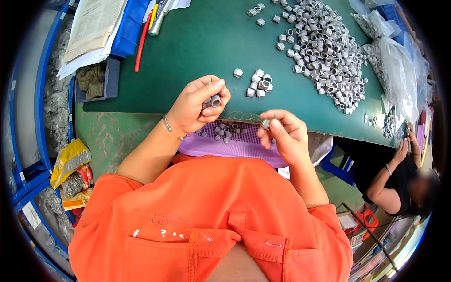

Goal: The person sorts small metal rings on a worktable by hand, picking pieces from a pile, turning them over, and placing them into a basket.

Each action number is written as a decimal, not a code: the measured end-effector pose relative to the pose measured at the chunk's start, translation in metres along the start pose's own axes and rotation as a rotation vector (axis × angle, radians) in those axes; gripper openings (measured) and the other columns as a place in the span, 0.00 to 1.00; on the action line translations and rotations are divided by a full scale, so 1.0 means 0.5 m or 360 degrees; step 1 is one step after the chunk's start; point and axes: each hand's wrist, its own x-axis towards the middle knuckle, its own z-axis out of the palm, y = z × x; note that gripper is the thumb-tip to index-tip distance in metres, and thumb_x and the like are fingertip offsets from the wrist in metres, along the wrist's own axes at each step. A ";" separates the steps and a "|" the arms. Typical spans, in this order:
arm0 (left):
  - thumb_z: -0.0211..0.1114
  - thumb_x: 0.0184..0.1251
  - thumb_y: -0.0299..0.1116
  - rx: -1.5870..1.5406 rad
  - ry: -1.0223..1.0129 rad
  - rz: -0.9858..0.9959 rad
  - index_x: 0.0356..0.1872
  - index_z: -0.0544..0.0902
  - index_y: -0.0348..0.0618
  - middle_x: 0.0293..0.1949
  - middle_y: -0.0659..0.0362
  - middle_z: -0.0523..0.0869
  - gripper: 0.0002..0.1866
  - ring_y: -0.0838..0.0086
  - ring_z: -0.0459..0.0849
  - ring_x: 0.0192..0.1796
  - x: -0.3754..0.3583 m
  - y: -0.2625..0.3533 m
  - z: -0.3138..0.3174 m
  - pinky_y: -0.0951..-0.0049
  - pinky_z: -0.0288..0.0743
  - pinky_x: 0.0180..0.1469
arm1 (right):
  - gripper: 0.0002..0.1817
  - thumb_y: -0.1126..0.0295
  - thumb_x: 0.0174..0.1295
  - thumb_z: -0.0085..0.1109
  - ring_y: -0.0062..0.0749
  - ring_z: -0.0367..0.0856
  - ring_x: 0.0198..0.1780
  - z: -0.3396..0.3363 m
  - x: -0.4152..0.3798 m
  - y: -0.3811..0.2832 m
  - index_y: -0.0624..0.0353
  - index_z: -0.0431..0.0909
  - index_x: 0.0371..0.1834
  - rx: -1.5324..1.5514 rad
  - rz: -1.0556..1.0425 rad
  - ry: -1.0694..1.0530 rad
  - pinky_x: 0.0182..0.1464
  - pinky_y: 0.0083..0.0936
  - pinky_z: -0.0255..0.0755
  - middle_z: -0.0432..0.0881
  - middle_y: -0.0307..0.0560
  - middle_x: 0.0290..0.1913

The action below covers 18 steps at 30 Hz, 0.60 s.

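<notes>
Green table (197, 47), my reference for everything here. On my feed the left hand (195, 101) is at the table's near edge, fingers curled closed round a few metal rings (215, 101); count hidden from me. Right hand (287, 136) just off the same edge, thumb and forefinger pinching a single ring (266, 124), other fingers loosely bent. Below that edge, a purple basket (211, 146) with loose rings (227, 139) inside. A small cluster (263, 85) lies just in from the table's near edge, one stray ring (238, 73) beside it. Big heap (324, 51) takes up the table's right part. Widest open room I see: the table's middle, between heap and red pen (141, 47). Grey bin (112, 80) at the table's left edge; plastic bags (399, 80) crowd its right edge. Co-worker (378, 188) by its near right corner.
</notes>
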 end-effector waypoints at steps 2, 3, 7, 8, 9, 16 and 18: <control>0.49 0.76 0.35 0.0006 -0.0020 0.0010 0.33 0.73 0.41 0.30 0.58 0.74 0.12 0.89 0.60 0.17 0.001 0.000 -0.002 0.90 0.51 0.14 | 0.06 0.76 0.64 0.57 0.23 0.78 0.28 0.004 0.000 -0.006 0.64 0.80 0.43 -0.0473 0.0077 -0.0003 0.29 0.19 0.71 0.81 0.42 0.27; 0.49 0.76 0.35 0.0009 -0.0016 0.0011 0.33 0.73 0.41 0.30 0.58 0.74 0.11 0.89 0.60 0.17 0.001 0.000 -0.001 0.89 0.51 0.14 | 0.06 0.76 0.64 0.57 0.23 0.78 0.28 0.005 0.009 -0.006 0.64 0.80 0.43 -0.0475 0.0074 -0.0009 0.29 0.19 0.71 0.81 0.42 0.27; 0.49 0.76 0.35 0.0013 0.0000 0.0005 0.34 0.73 0.40 0.30 0.57 0.74 0.11 0.89 0.60 0.17 0.001 -0.001 0.002 0.89 0.51 0.14 | 0.10 0.78 0.56 0.62 0.43 0.74 0.25 0.011 0.073 -0.012 0.61 0.80 0.42 -0.1750 -0.1066 0.0223 0.29 0.30 0.70 0.75 0.48 0.27; 0.49 0.76 0.35 0.0016 -0.0002 0.0008 0.34 0.73 0.40 0.30 0.57 0.74 0.11 0.89 0.60 0.17 0.001 -0.002 0.005 0.89 0.51 0.14 | 0.10 0.78 0.56 0.62 0.42 0.74 0.26 0.016 0.094 -0.010 0.62 0.80 0.41 -0.1772 -0.1212 0.0342 0.29 0.29 0.70 0.75 0.49 0.30; 0.49 0.76 0.35 0.0003 0.0033 0.0000 0.34 0.73 0.40 0.30 0.57 0.75 0.11 0.89 0.60 0.17 -0.001 -0.002 0.007 0.89 0.51 0.14 | 0.10 0.78 0.55 0.63 0.41 0.74 0.27 0.017 0.111 -0.008 0.62 0.80 0.41 -0.1788 -0.1359 0.0462 0.30 0.29 0.70 0.75 0.49 0.33; 0.48 0.76 0.34 -0.0009 0.0008 0.0015 0.33 0.72 0.39 0.29 0.56 0.74 0.12 0.89 0.60 0.17 -0.001 -0.001 0.001 0.89 0.52 0.13 | 0.10 0.85 0.57 0.59 0.26 0.82 0.38 -0.003 0.094 -0.007 0.67 0.78 0.42 -0.0579 -0.0615 0.0293 0.40 0.22 0.79 0.81 0.48 0.42; 0.48 0.76 0.34 -0.0015 -0.0006 0.0004 0.33 0.72 0.39 0.29 0.57 0.74 0.12 0.89 0.60 0.16 0.001 -0.001 0.002 0.89 0.52 0.13 | 0.10 0.85 0.59 0.57 0.31 0.84 0.40 -0.011 0.080 -0.009 0.71 0.76 0.45 -0.0028 -0.0343 0.0172 0.44 0.24 0.81 0.83 0.54 0.42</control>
